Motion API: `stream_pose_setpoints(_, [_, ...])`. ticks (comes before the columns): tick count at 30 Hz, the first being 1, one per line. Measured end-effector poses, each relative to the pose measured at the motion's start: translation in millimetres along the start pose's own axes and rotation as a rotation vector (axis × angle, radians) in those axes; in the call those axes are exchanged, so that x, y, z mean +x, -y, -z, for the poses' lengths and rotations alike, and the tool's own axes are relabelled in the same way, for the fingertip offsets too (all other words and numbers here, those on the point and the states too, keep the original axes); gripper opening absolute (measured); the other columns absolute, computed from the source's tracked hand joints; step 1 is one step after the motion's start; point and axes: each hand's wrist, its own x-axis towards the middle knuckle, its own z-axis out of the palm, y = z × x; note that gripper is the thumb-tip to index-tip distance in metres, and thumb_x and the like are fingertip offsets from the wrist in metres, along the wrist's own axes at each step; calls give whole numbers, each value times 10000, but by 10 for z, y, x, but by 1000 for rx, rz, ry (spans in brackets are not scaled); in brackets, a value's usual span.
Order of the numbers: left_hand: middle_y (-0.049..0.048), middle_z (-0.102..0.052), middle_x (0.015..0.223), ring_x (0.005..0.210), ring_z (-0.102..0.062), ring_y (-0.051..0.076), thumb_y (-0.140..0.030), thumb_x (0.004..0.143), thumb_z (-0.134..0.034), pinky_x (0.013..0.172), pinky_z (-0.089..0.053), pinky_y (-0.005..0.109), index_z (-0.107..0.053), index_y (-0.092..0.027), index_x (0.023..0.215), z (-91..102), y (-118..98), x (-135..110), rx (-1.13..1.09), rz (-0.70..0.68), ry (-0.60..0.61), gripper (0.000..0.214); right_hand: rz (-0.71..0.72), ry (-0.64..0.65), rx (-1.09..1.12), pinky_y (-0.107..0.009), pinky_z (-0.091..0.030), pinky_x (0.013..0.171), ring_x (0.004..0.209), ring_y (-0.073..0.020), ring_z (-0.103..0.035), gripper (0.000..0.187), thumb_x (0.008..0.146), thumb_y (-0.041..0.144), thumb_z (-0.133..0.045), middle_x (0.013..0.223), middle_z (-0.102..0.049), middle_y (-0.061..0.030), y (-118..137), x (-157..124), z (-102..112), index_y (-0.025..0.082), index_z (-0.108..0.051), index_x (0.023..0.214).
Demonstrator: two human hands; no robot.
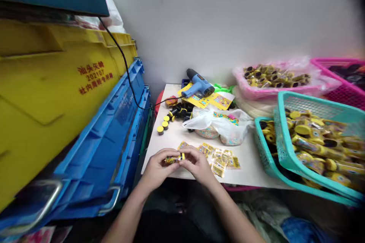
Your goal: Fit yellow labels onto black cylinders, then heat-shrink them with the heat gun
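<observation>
The left hand [158, 166] is grasping the body of a small yellow-capped tube [172, 159]; the right hand [199, 164] is pinching its capped end, above the white table [173, 140]. Fingers [164, 153] are partly covering it, and blur is obscuring its markings.

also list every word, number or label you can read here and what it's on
"汕头矢崎": yellow crate, red print, last character soft
"202107": same crate, line below
"社内周转专用箱": same crate, bottom line, partly blurred, so a best reading
Too faint to read: white print on the blue crate
Too small or blurred: markings on the heat gun, yellow card, packets and held tube
</observation>
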Motion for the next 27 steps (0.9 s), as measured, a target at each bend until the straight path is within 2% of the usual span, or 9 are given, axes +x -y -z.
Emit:
stream_pose_setpoints(3, [59,-753,938,897,-700,204,-163,627,-780,813,-565,297,-748,-187,858,-39,-40,-18,-111,93,-18,234,-53,14,62,-352,-471,829,964,-206,-547,534,765,634,-638,1107,-580,-76,-76,-18,4,281,-660,1165])
stream_pose_setpoints(6, [54,-766,913,880,-708,214,-164,590,-800,809,-571,307,-745,-180,862,-86,-61,-38,-202,167,-27,278,-122,57,115,-364,-487,813,957,-203,-580,584,857,664,-477,1146,-580,-91,-112,-72,-67,285,-561,1293])
stream_pose_setpoints(11, [50,-772,902,889,-705,216,-171,574,-806,840,-559,312,-748,-179,835,-148,-55,-84,-226,201,-51,267,-165,110,132,-383,-507,798,930,-220,-617,653,871,711,-375,1053,-629,-106,-130,-147,-212,255,-530,1312])
stream_pose_setpoints(15, [51,-769,898,877,-702,215,-183,585,-795,831,-556,316,-742,-179,837,-176,-19,-118,-202,211,-61,257,-115,113,35,-380,-516,800,922,-220,-626,650,872,713,-370,1019,-647,-100,-148,-138,-173,247,-549,1288])
stream_pose_setpoints(20, [54,-737,918,908,-683,215,-216,626,-777,834,-544,318,-711,-177,845,-200,3,-115,-171,173,-60,232,90,37,-238,-359,-498,889,1018,-189,-601,490,946,566,-364,1138,-617,-89,-110,-172,-38,271,-544,1294])
stream_pose_setpoints(22, [50,-712,938,926,-671,208,-231,663,-765,840,-535,311,-683,-181,861,-214,-14,-125,-165,151,-40,220,227,10,-374,-347,-503,883,1046,-184,-589,461,932,498,-454,1229,-573,-95,-71,-218,-8,286,-503,1338])
stream_pose_setpoints(25, [40,-697,939,899,-673,192,-283,716,-757,818,-533,305,-610,-210,1039,-248,-40,-166,-257,188,79,363,453,12,-587,-327,-510,857,1034,-186,-600,479,824,358,-657,1179,-610,-66,71,-316,70,311,-549,1288])
stream_pose_setpoints(27, [71,-693,1040,939,-673,207,-347,743,-743,814,-537,319,-518,-235,1210,-269,-26,-179,-336,199,181,531,581,-36,-721,-314,-499,854,974,-166,-615,474,782,218,-689,1049,-659,-22,286,-408,228,334,-584,1230])
